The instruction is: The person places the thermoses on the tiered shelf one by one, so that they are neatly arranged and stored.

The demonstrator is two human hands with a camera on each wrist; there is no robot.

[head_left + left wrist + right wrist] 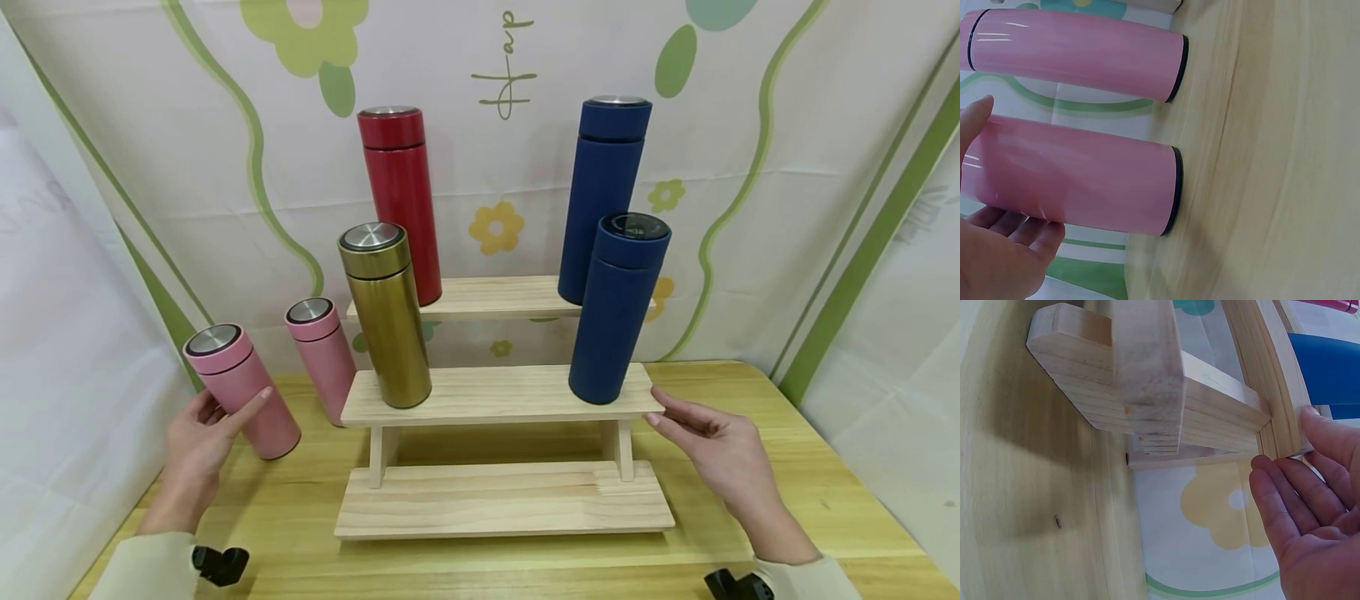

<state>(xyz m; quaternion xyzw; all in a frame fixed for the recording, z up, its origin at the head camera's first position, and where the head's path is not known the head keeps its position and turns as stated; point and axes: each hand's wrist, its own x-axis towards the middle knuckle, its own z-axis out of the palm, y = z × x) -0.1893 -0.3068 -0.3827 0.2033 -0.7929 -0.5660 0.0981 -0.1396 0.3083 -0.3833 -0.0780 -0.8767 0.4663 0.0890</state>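
Note:
My left hand [217, 417] grips a pink flask [240, 387] standing slightly tilted on the table's left side, thumb on its front and fingers behind. The left wrist view shows the same pink flask [1085, 181] between my thumb and fingers [1016, 231]. A second pink flask [322, 354] [1079, 53] stands just behind it. My right hand [675, 417] [1297, 487] has straight fingers touching the right end of the middle shelf [502, 392] [1272, 394] of a wooden stepped stand.
The middle shelf carries a gold flask [386, 317] and a dark blue flask [618, 312] [1329, 362]. On the top shelf [487, 296] stand a red flask [400, 200] and another dark blue flask [603, 196]. The bottom step [502, 500] is bare. A floral cloth backdrop [787, 167] surrounds the wooden table [750, 533].

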